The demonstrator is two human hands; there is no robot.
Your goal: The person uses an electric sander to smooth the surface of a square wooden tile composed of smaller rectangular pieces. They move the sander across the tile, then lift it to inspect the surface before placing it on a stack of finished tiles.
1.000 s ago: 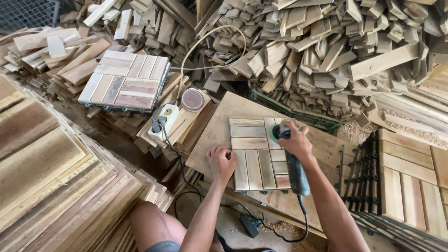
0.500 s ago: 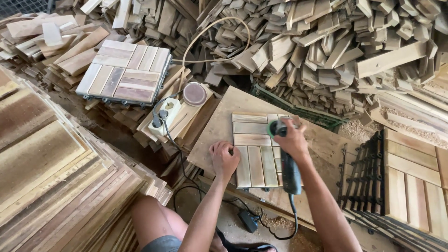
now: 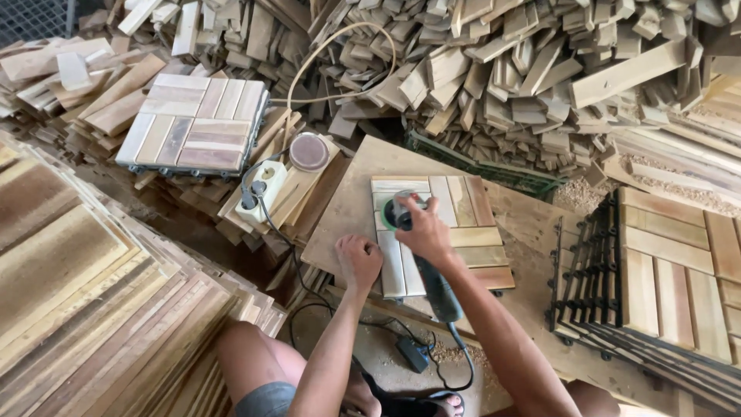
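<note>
Right hand (image 3: 424, 230): fingers wrapped tight round the body of a handheld power sander (image 3: 417, 247), its green disc end (image 3: 399, 210) down on the wooden slat tile (image 3: 444, 232), near the tile's far left corner. Sander handle runs back toward the person, cord trailing off behind it to a small black box (image 3: 414, 354) on the floor.

Left hand (image 3: 359, 261): curled into a loose fist, knuckles pressed down just off the tile's left edge, on the plywood board (image 3: 351, 208) under it. Cannot tell if the fingertips catch the tile's rim.

Tile lies flat on the board, slats in blocks running two ways. To the right of the fingers, most of the tile surface is open; bare board shows beyond its far and right edges.

Left of the left hand, past the board's edge: a white socket block (image 3: 261, 202) with a plug in it and a round brown sanding disc (image 3: 309, 151), both on loose slats. Further left, a finished tile (image 3: 193, 123) on a heap.

Right of the right hand, well apart: stacked tiles (image 3: 679, 270) with black plastic grid backing (image 3: 587, 270) at their edge.

Far side: a big pile of short wood offcuts (image 3: 525, 69). Near left: a tall stack of boards (image 3: 93, 293), crowding the person's knee (image 3: 247, 347).
</note>
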